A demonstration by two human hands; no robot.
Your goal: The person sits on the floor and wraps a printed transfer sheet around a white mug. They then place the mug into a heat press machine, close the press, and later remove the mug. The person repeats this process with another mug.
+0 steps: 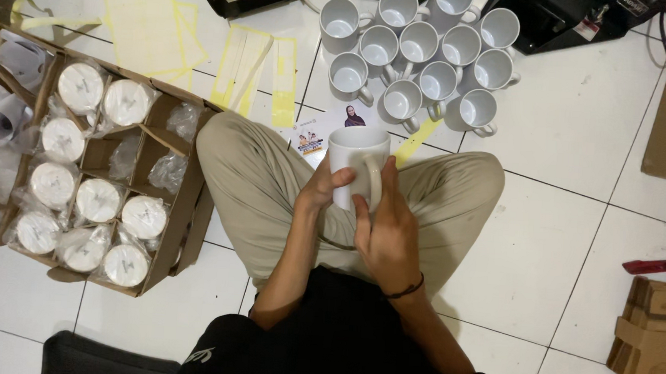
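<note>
White mug (356, 164) gripped by left hand (322, 185) and right hand (389, 233), yellow label sheets (151, 33) on floor, brown divided carton (99, 173) at left, small brown boxes (654, 331) at right.

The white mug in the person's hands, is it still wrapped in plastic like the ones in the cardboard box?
No, the white mug is bare, held by the left hand and the right hand.

The person wears khaki trousers (264, 175) of plain, lightly creased cloth and a black short-sleeved top (339, 334) that leaves both forearms bare. A thin dark cord bracelet (407, 290) circles the wrist of the right hand (388, 233). The left hand (321, 186) bears no ring or band.
</note>
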